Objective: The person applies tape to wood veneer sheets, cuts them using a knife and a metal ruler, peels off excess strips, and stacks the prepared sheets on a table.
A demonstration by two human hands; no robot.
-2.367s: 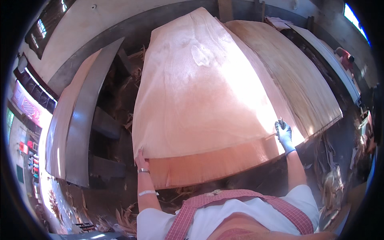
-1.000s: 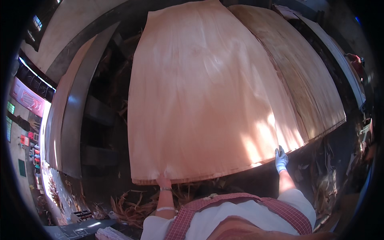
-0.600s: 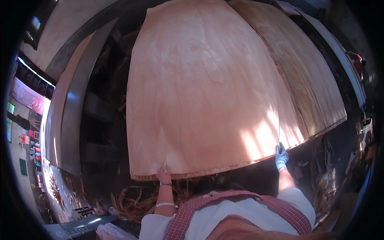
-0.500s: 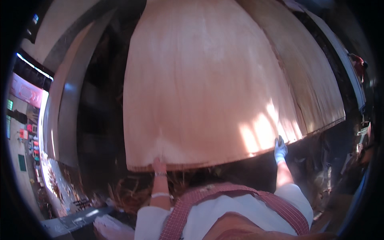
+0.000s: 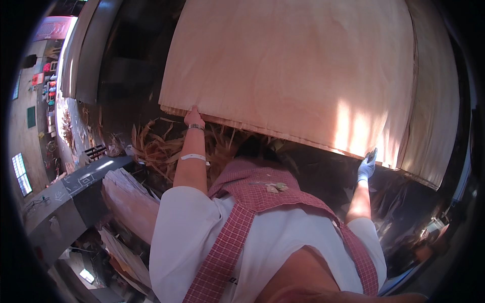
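Observation:
A wide, pale wood veneer sheet [image 5: 283, 65] lies on top of a stack whose layered front edge faces me. My left hand [image 5: 194, 117] is bare, with a bracelet at the wrist, and is closed on the sheet's near edge close to its left corner. Toward the right end of the same edge, my right hand [image 5: 367, 165], in a light glove with dark fingertips, also grips the sheet. The fingers under the edge are hidden. Sunlight falls in bright patches on the sheet beside my right hand.
A second veneer stack [image 5: 433, 96] adjoins on the right. Curled veneer scraps [image 5: 156, 146] litter the floor below the edge. At left are a dark grey bench [image 5: 70, 187] with chalk marks and a pile of pale sheets [image 5: 129, 197]. Farther off are several coloured items along a wall.
My view has tilted down and turned, so the stack appears higher and more of my body shows. Both hands remain at the sheet's near edge.

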